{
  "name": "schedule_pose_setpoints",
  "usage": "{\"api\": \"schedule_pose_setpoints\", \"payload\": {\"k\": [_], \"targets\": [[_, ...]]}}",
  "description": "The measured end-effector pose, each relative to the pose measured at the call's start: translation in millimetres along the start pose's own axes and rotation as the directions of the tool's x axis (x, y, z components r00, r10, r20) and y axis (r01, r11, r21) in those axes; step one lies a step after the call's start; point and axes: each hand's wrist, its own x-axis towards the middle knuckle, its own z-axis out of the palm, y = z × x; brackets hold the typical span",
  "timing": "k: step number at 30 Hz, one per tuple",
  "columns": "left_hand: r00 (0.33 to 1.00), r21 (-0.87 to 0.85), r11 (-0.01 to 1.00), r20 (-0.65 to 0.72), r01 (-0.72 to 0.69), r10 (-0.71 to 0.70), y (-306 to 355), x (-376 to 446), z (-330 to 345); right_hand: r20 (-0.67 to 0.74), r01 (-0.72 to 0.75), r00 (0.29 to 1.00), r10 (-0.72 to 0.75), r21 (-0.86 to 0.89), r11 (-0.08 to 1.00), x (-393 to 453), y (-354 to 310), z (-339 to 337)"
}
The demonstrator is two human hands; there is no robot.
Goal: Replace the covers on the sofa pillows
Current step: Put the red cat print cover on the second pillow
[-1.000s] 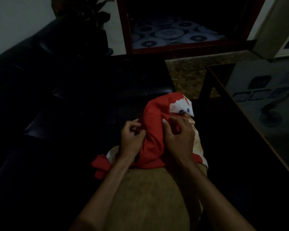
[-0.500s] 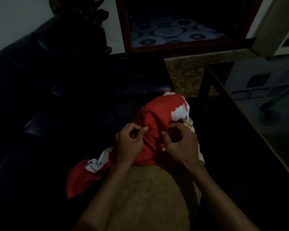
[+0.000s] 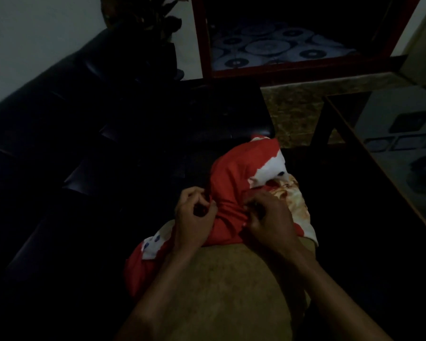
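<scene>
Both grips are grasping the red cover point(image 3: 234, 193) at centre frame: the left hand point(image 3: 194, 215) and right hand point(image 3: 268, 217) each pinch bunched fabric. Compared with a second ago, the hands sit lower and a longer red tail hangs at lower left. The tan pillow point(image 3: 231, 286) lies on the lap beside the dark sofa point(image 3: 84, 143). Judgement: the cover is being worked along the pillow; fitting incomplete.
</scene>
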Motion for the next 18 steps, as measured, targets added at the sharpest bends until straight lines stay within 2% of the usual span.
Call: {"api": "schedule_pose_setpoints", "payload": {"k": [2,4,6,9,12,15,18], "targets": [[0.999,0.051,0.998,-0.023,-0.035,0.036,-2.8,-1.4,-3.3,0.085,-0.012,0.996,0.014,-0.020,1.000,-4.9,2.9,-5.9],[0.997,0.008,0.997,-0.020,0.080,-0.080,-5.9,0.3,-5.2,0.098,-0.094,0.991,0.091,0.030,0.995,-1.0,2.5,-9.8],[0.977,-0.071,0.975,0.032,0.212,-0.210,-9.7,3.2,-5.1,0.028,-0.124,0.992,0.121,0.109,0.986,7.1,-5.5,-6.9],[0.954,-0.125,0.951,0.140,0.283,-0.266,-8.3,1.2,-4.2,-0.091,-0.109,0.988,0.122,0.135,0.985,20.9,-22.9,5.8],[0.966,-0.187,0.958,0.178,0.218,-0.185,-1.8,-0.2,-8.3,-0.079,-0.077,0.994,0.081,0.055,0.996,19.8,-28.7,20.5],[0.976,-0.191,0.971,0.189,0.144,-0.107,-3.4,6.0,-13.0,0.041,-0.027,0.999,0.028,-0.037,0.999,1.1,-24.6,28.2],[0.975,-0.149,0.977,0.183,0.153,-0.125,0.2,6.9,-16.2,0.100,-0.037,0.994,0.042,-0.047,0.998,-6.0,-21.2,23.3]]}}
